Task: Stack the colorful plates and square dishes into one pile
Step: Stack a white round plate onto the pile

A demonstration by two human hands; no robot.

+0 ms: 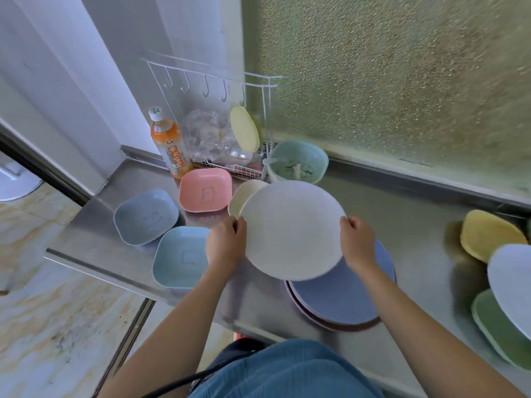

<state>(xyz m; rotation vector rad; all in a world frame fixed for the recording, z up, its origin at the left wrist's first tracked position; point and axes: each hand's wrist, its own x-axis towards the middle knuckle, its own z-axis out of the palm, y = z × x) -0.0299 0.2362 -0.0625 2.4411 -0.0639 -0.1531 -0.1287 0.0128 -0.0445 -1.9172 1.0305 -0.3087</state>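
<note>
Head view: both hands are carrying a white plate above the bench.
Left hand and right hand are pinching opposite rims; centring it over the blue plate pile should be helping.

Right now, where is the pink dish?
In the head view, the pink dish sits on the metal counter, left of centre, just in front of the orange bottle and behind the two blue dishes.

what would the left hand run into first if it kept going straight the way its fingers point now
Probably the cream round plate just beyond the left hand, which grips the white round plate. Further on stands the white wire rack. Depth is uncertain.
</note>
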